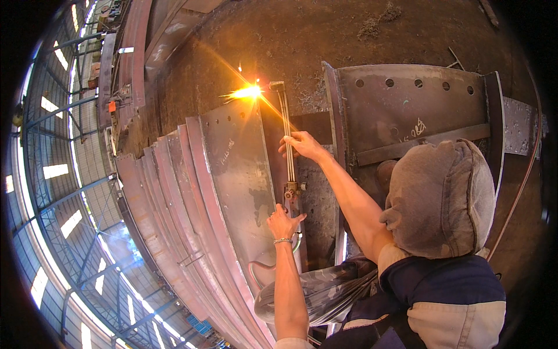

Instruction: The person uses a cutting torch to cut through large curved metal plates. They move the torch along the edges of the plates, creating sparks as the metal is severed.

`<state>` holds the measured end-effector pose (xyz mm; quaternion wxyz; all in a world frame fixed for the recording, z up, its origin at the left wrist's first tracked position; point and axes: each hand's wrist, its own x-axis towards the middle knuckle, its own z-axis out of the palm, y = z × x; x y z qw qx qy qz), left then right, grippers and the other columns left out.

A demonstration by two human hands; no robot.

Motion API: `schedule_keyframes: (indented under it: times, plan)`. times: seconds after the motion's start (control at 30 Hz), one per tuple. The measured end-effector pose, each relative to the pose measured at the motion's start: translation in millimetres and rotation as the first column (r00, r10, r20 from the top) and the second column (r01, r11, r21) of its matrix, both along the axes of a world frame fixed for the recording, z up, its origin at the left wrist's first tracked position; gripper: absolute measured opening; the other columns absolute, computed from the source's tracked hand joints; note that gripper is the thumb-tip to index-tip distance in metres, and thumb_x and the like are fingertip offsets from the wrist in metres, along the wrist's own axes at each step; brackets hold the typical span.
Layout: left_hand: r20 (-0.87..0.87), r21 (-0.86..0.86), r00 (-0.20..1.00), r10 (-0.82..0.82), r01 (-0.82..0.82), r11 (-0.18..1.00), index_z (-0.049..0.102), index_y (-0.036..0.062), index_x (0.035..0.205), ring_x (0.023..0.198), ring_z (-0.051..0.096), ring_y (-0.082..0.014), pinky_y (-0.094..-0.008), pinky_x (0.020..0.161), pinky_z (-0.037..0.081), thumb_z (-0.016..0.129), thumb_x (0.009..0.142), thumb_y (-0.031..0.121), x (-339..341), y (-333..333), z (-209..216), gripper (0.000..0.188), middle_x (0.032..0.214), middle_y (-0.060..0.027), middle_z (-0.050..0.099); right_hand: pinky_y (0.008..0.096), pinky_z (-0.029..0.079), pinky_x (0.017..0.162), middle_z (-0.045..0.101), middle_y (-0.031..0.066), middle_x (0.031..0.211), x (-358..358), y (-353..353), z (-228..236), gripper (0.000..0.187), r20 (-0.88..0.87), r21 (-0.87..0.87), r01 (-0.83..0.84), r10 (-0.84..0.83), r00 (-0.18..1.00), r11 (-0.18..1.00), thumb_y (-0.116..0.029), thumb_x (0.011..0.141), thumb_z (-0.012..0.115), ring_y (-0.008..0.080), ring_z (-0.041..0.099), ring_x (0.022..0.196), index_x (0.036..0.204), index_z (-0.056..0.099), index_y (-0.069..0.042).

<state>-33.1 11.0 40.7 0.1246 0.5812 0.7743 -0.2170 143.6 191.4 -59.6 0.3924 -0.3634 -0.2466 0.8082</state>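
Both hands grip the cutting torch (286, 125): left hand (283, 224) closed at the valves, right hand (302, 145) steadying the tubes; keep the flame (247, 92) steady along the steel plate (235, 157), upper centre.

Lighting: warm, dim; torch flame (247, 92) flares with streaks at 12 o'clock. Daylit roof panels (55, 171) at 9 o'clock. Fisheye bending, black vignette at rim.
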Motion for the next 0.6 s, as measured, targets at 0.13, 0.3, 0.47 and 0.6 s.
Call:
schedule_keyframes:
  times: [0.13, 0.3, 0.47, 0.6]
  plan:
    - [0.003, -0.008, 1.0, 0.007, -0.007, 1.0, 0.057, 0.0042, 0.099, 0.091, 0.068, -0.032, -0.0426, 0.086, 0.044, 0.09, 0.055, 0.05, -0.8, 0.0, -0.2, 0.071, 0.091, -0.0115, 0.071, 0.0386, 0.059, 0.078, 0.074, 0.0135, 0.1, 0.1, -0.8, -0.2, 0.034, -0.017, 0.027, 0.01, -0.009, 1.0, 1.0, -0.028, 0.105, 0.048, 0.0216, 0.073, 0.087, 0.113, 0.064, 0.001]
    - [0.006, 0.009, 1.0, -0.019, 0.019, 1.0, 0.057, 0.004, 0.098, 0.088, 0.068, -0.0325, -0.0425, 0.083, 0.044, 0.09, 0.055, 0.05, -1.1, 0.0, -0.5, 0.071, 0.089, -0.0118, 0.071, 0.0382, 0.059, 0.077, 0.074, 0.0132, 0.1, -1.4, -0.3, -2.8, 0.035, 0.013, 0.025, 0.002, -0.002, 1.0, 1.0, -0.028, 0.105, 0.048, 0.0212, 0.074, 0.086, 0.113, 0.065, 0.001]
    - [0.005, 0.014, 1.0, -0.019, 0.019, 1.0, 0.057, 0.0043, 0.097, 0.089, 0.068, -0.0319, -0.0423, 0.084, 0.045, 0.09, 0.055, 0.05, -1.4, -0.6, -0.4, 0.071, 0.09, -0.0116, 0.071, 0.037, 0.059, 0.077, 0.074, 0.0128, 0.1, -2.4, 0.1, -4.9, 0.034, -0.028, 0.034, 0.015, -0.014, 1.0, 0.999, -0.029, 0.105, 0.048, 0.0204, 0.073, 0.085, 0.112, 0.065, 0.0]
    - [0.015, 0.018, 1.0, -0.024, 0.023, 1.0, 0.056, 0.0045, 0.096, 0.089, 0.067, -0.0321, -0.0425, 0.083, 0.044, 0.09, 0.055, 0.05, -1.5, -0.7, -0.2, 0.07, 0.089, -0.0115, 0.071, 0.0368, 0.059, 0.077, 0.074, 0.0125, 0.099, -3.4, 0.3, -5.1, 0.034, 0.004, 0.009, -0.001, 0.001, 1.0, 1.0, -0.029, 0.105, 0.048, 0.0203, 0.073, 0.085, 0.112, 0.065, 0.0]
